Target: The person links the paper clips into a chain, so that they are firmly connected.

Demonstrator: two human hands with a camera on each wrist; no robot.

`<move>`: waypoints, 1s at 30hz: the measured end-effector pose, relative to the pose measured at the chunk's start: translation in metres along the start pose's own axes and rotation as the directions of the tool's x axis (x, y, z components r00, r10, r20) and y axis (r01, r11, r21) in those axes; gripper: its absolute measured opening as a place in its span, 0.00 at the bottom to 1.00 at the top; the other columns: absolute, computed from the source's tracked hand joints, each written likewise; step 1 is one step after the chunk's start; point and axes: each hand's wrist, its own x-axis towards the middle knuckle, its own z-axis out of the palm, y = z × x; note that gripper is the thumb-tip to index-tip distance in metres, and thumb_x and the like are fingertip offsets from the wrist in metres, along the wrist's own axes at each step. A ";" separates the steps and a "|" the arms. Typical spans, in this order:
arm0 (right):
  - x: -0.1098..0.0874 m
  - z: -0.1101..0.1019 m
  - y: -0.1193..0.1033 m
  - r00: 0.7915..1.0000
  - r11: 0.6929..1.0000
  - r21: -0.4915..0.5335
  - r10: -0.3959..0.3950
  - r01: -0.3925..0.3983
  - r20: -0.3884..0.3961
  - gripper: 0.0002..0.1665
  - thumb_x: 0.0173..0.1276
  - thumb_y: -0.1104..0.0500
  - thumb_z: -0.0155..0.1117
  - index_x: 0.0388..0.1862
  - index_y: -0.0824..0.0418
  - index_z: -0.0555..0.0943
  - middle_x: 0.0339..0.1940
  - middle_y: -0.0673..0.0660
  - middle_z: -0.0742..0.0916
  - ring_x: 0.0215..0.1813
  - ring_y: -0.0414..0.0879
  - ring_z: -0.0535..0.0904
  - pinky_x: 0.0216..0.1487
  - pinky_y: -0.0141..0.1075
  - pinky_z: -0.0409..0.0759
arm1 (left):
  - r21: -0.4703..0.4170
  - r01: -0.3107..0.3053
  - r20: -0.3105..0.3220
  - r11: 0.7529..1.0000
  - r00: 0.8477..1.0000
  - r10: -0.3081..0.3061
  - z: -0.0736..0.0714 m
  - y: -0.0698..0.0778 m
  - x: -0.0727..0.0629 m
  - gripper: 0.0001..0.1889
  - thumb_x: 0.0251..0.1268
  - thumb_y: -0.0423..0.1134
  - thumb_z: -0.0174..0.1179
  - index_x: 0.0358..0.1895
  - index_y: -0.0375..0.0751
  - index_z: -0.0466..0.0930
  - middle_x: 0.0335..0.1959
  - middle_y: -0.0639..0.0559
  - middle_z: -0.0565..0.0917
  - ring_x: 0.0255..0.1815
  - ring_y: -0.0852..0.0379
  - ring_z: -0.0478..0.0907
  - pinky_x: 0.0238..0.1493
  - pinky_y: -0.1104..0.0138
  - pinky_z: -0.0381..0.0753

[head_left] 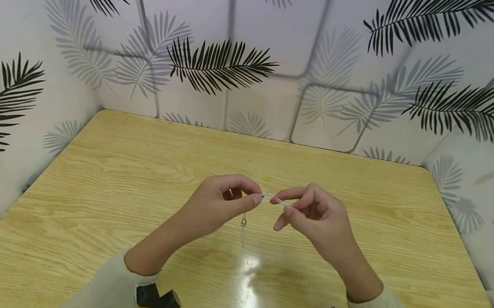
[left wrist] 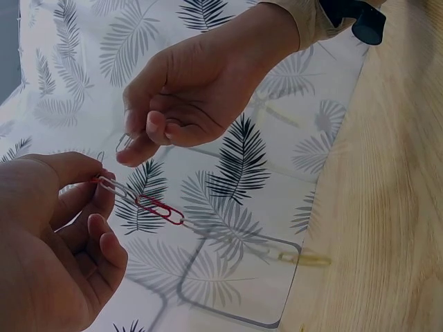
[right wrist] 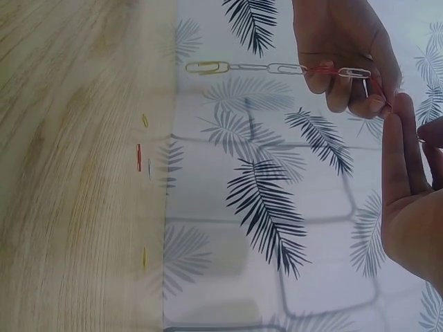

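Note:
Thumb and forefinger of my left hand point(head_left: 223, 200) pinch one end of a paper clip chain point(right wrist: 285, 68). It hangs below the hand in red, white and yellow links, with a yellow clip point(right wrist: 208, 67) at its lower end. A pale clip point(head_left: 268, 194) sticks out from the left fingertips toward the other hand. My right hand point(head_left: 318, 214) pinches a white paper clip point(head_left: 281, 202) between thumb and fingers, its tip close to that pale clip. Most of the left fingers' hold is hidden behind the thumb.
Loose paper clips lie on the wooden table point(head_left: 158, 163) beyond the hands: a yellow one point(right wrist: 145, 120), a red one point(right wrist: 138, 158), a white one point(right wrist: 151, 169) and another yellow one point(right wrist: 145, 257). A leaf-patterned covering point(head_left: 271, 33) stands behind the table.

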 end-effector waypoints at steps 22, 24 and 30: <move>0.001 0.000 0.004 0.996 0.996 0.020 -0.090 0.089 0.013 0.03 0.68 0.75 0.63 0.39 0.72 0.79 0.46 0.54 0.84 0.40 0.45 0.89 0.46 0.40 0.87 | -0.008 -0.017 0.018 1.000 1.000 0.017 0.002 -0.002 0.000 0.05 0.72 0.43 0.62 0.44 0.53 0.86 0.32 0.54 0.79 0.27 0.54 0.68 0.27 0.68 0.67; 0.002 0.000 0.004 0.996 0.996 0.018 -0.086 0.086 -0.002 0.06 0.67 0.75 0.63 0.42 0.71 0.80 0.44 0.53 0.86 0.42 0.46 0.89 0.47 0.41 0.86 | -0.011 -0.014 0.017 1.000 1.000 0.015 0.002 -0.001 0.000 0.05 0.72 0.43 0.62 0.44 0.53 0.86 0.31 0.54 0.79 0.27 0.54 0.68 0.27 0.68 0.67; 0.003 0.001 0.005 0.995 0.996 -0.024 -0.085 0.084 -0.042 0.17 0.71 0.72 0.61 0.58 0.70 0.79 0.44 0.53 0.87 0.45 0.44 0.89 0.50 0.42 0.85 | 0.003 -0.013 0.006 1.000 1.000 0.013 0.003 -0.001 0.001 0.04 0.72 0.42 0.62 0.43 0.53 0.86 0.30 0.54 0.79 0.27 0.54 0.68 0.28 0.68 0.67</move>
